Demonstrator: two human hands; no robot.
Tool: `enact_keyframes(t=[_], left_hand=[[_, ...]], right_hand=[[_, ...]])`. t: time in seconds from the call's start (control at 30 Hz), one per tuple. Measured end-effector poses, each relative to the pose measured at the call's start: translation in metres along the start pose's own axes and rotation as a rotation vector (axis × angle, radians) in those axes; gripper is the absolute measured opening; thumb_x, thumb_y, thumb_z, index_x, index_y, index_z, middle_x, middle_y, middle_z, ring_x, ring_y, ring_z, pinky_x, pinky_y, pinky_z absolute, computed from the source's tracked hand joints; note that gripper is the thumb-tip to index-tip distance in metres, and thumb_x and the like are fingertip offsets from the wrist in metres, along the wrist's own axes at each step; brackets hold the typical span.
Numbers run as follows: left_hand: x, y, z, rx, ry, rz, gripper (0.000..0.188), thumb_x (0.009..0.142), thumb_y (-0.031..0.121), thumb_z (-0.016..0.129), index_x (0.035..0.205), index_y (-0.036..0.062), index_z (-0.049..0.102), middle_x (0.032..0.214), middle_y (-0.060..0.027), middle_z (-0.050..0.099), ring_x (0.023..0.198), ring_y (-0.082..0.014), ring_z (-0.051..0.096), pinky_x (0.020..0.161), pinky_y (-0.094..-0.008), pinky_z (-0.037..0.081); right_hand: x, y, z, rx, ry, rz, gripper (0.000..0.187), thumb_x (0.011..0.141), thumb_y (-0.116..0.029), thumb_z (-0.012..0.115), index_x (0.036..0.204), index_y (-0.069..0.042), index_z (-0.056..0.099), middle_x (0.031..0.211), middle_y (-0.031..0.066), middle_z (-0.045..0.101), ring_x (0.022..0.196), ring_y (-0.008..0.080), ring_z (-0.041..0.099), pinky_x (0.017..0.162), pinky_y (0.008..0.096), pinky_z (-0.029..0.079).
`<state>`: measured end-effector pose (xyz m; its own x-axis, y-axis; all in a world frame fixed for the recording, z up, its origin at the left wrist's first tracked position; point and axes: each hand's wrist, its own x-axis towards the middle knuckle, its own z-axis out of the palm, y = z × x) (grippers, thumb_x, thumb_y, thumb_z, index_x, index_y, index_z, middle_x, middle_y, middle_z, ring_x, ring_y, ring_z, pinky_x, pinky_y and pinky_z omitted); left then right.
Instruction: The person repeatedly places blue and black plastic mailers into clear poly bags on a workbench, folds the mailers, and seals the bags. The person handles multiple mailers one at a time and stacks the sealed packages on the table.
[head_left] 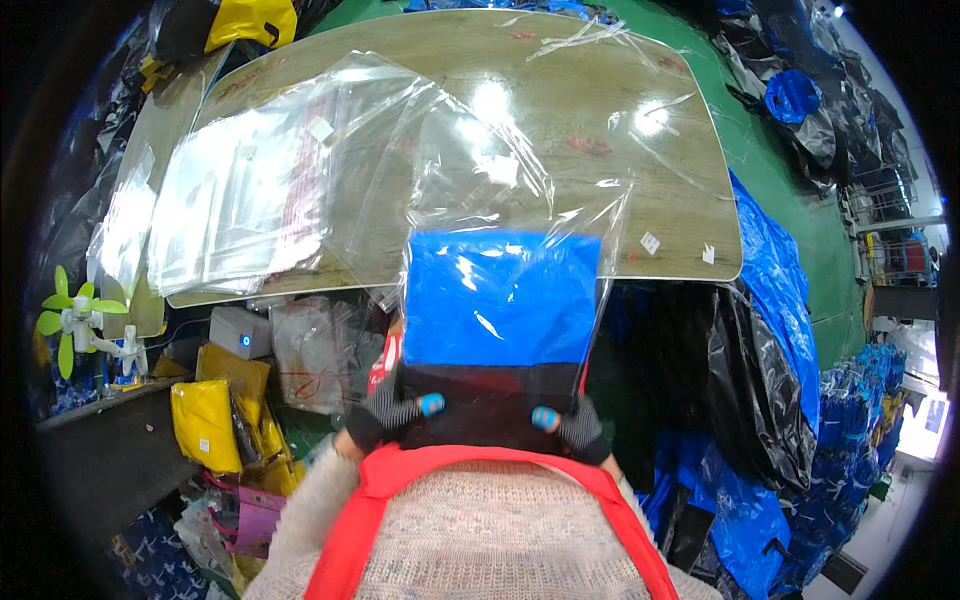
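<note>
A flat, folded blue-and-black piece [500,300] lies in a clear plastic bag [530,205] in front of my body. Its blue part is farther away and its black part nearer. The bag's loose far end spreads over the table. My left hand [386,412], in a dark glove with a blue thumb tip, grips the black part at its left edge. On the right edge, my right hand [577,424] grips it in a matching glove. Both thumbs lie on top; the other fingers are hidden underneath.
Stacked clear plastic bags [245,200] cover the left of the wood-grain table [640,190]. Small white labels [650,243] lie at its right. A green fan [78,318] and yellow packages [206,425] are on the left. Black plastic sacks [760,390] and blue sheeting [785,265] crowd the right.
</note>
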<state>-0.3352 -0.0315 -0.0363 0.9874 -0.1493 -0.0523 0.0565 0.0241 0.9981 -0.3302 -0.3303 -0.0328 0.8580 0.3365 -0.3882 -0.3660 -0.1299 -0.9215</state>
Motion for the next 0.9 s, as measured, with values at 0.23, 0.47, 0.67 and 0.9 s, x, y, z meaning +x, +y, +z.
enact_keyframes(t=[0.23,0.47,0.67,0.9], left_hand=[[-0.015,-0.017,-0.017,-0.033,-0.314,-0.322,0.068,0.086,0.02,0.071,0.142,0.002,0.037,0.139,-0.0113,0.049,0.125,-0.021,0.047,0.105,-0.0365,0.039],[0.022,0.044,-0.008,-0.043,-0.042,-0.541,0.066,0.087,0.036,0.068,0.14,0.0063,0.043,0.134,-0.0116,0.052,0.118,-0.0167,0.051,0.099,-0.033,0.044],[-0.008,0.008,-0.014,-0.055,-0.254,-0.271,0.07,0.085,0.031,0.072,0.14,0.0019,0.04,0.132,-0.0106,0.054,0.119,-0.018,0.052,0.099,-0.0353,0.045],[0.01,0.035,-0.003,-0.319,-0.139,-0.289,0.085,0.077,0.039,0.079,0.141,0.0019,0.038,0.137,-0.0168,0.049,0.124,-0.0263,0.049,0.1,-0.039,0.043]], right_hand=[[0.018,0.034,-0.049,0.303,0.106,0.197,0.054,0.081,-0.023,0.075,0.125,0.0,0.055,0.115,0.0136,0.064,0.103,0.0228,0.062,0.087,0.0341,0.051],[0.022,-0.001,-0.031,0.225,-0.239,-0.053,0.058,0.076,-0.032,0.08,0.123,-0.006,0.056,0.104,0.0101,0.064,0.091,0.0226,0.062,0.079,0.0358,0.051],[0.019,0.007,-0.043,0.194,0.043,0.148,0.067,0.073,-0.033,0.082,0.125,-0.002,0.052,0.102,0.0095,0.064,0.08,0.0209,0.062,0.071,0.0332,0.052],[0.021,0.012,-0.047,0.626,0.179,0.07,0.072,0.08,-0.03,0.075,0.137,-0.002,0.042,0.126,0.014,0.056,0.109,0.0268,0.057,0.093,0.0425,0.049]])
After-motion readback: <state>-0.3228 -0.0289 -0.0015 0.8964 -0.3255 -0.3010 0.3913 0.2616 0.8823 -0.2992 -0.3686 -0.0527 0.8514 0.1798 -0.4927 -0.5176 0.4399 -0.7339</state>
